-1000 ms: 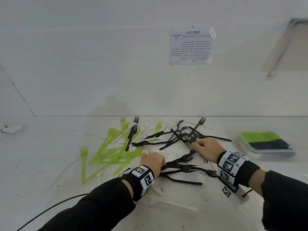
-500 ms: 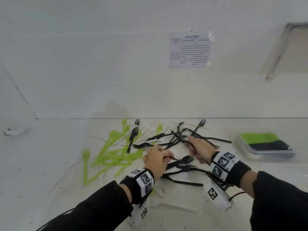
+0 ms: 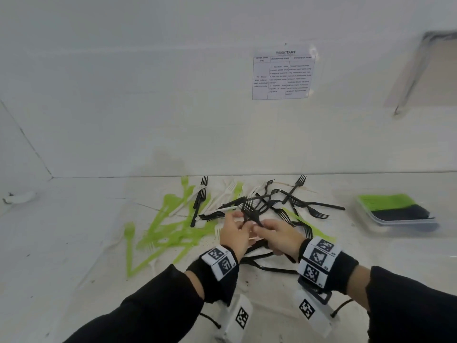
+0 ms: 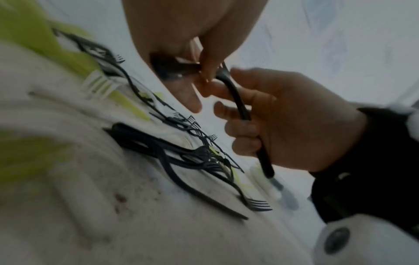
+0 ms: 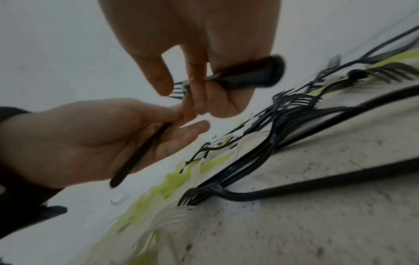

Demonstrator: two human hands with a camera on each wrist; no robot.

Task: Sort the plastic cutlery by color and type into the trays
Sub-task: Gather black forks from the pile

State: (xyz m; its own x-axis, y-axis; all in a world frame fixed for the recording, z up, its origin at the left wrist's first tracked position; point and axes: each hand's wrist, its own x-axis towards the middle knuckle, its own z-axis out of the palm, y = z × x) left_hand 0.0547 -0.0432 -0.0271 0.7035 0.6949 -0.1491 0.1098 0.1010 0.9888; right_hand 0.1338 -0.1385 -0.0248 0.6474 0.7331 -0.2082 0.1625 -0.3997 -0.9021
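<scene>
Both hands have risen from the pile and met: left hand (image 3: 235, 233) and right hand (image 3: 278, 237) each grip black forks (image 3: 251, 211) above the table (image 3: 74, 219).

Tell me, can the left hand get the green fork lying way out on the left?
Probably not yet. The green fork lies apart with nothing over it, but the left hand already grips black forks together with the right hand.
</scene>
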